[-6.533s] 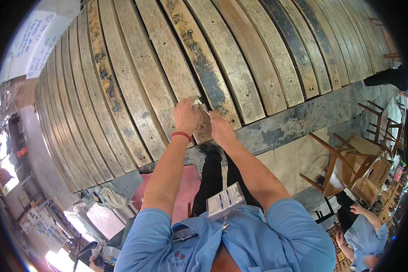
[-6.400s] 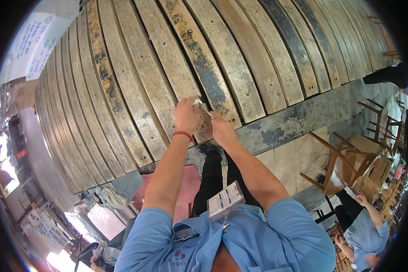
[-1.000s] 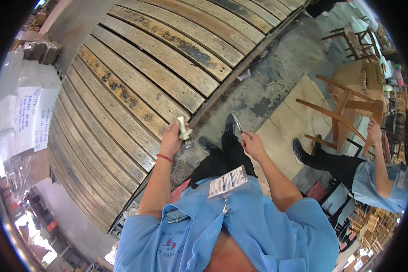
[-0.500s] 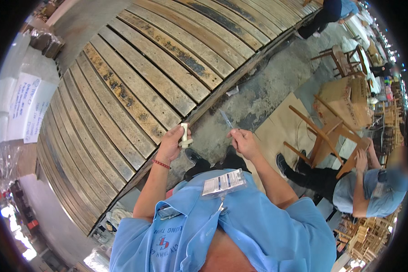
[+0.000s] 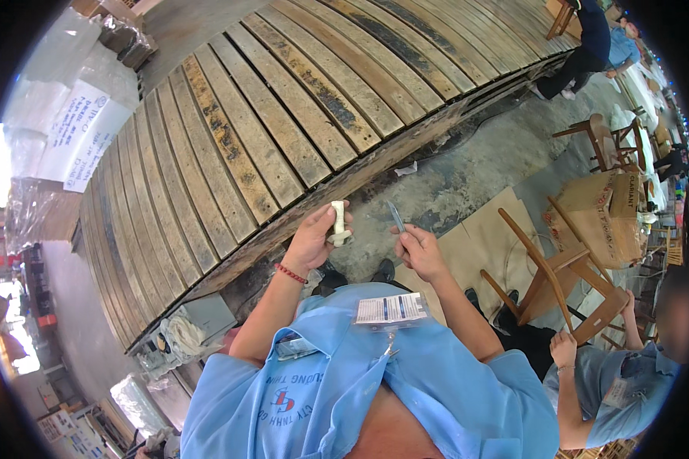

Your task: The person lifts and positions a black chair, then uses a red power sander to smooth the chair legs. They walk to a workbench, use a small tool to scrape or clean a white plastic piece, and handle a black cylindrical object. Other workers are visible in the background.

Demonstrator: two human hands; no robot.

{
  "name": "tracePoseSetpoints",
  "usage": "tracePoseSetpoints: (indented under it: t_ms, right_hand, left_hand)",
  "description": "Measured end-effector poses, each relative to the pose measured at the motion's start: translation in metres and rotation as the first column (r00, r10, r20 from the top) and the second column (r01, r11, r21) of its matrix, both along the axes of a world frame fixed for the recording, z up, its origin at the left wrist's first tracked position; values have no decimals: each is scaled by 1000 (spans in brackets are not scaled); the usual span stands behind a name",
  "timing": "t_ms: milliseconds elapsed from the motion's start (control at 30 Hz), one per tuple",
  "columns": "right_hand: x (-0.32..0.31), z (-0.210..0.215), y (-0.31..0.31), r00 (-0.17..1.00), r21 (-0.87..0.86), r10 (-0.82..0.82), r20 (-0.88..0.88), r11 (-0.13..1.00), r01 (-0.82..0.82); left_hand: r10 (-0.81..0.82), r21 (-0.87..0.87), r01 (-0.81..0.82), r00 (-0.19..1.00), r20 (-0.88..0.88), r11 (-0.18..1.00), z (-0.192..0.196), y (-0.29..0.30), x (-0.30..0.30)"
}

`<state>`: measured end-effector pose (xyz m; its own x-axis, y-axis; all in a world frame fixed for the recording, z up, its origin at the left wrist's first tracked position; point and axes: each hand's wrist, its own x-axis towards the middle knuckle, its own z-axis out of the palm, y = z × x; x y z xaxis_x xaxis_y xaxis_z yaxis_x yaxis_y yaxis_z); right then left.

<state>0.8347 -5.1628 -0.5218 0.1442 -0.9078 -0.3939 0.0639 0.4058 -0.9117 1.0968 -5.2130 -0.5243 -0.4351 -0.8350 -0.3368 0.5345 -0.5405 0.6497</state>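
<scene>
1. Below the head camera, at the middle: left hand (image 5: 311,243) raised in front of the chest, fingers curled shut around a short pale block (image 5: 337,222) held upright, thumb pressed on its near side; red bracelet (image 5: 291,274) on that wrist.
2. Just to the right, apart from the block: right hand (image 5: 419,251) with fingers pinched tight on a thin grey blade (image 5: 396,217), tip slanting up and to the left.
3. Beneath both hands: blue shirt (image 5: 344,382) with a card badge (image 5: 391,310) clipped at the chest.
4. Behind the hands, filling the upper left: wide slatted wooden platform (image 5: 283,115), worn and stained, its edge running diagonally above a grey concrete floor (image 5: 467,168).
5. Off to the right: sheet of cardboard (image 5: 497,229) on the floor, wooden chair frame (image 5: 559,275) standing on it, cardboard box (image 5: 605,214) beyond.
6. Down at the lower right: another person in a blue shirt, one hand (image 5: 563,348) gripping the chair frame.
</scene>
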Motion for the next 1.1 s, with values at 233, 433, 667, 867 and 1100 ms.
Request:
tracePoseSetpoints:
  t_ms: [233, 433, 667, 867, 1100]
  right_hand:
    - [-16, 19, 19, 994, -34, 108, 35, 994, -107]
    - [-9, 50, 24, 871, -443, 86, -484, 834, -329]
    - [13, 85, 31, 754, -584, -44, -656, 661, -470]
    - [30, 94, 36, 707, -579, -77, -703, 639, -506]
    - [41, 95, 39, 683, -556, -78, -726, 651, -517]
  left_hand:
    - [-38, -85, 47, 994, 102, 995, 16, 21, -22]
    - [-4, -236, 85, 947, 322, 968, 43, 33, -29]
    - [143, -332, 85, 782, 606, 939, 81, 47, -27]
    - [210, -370, 63, 732, 649, 927, 90, 50, -20]
    - [201, -350, 72, 703, 682, 934, 97, 53, -13]
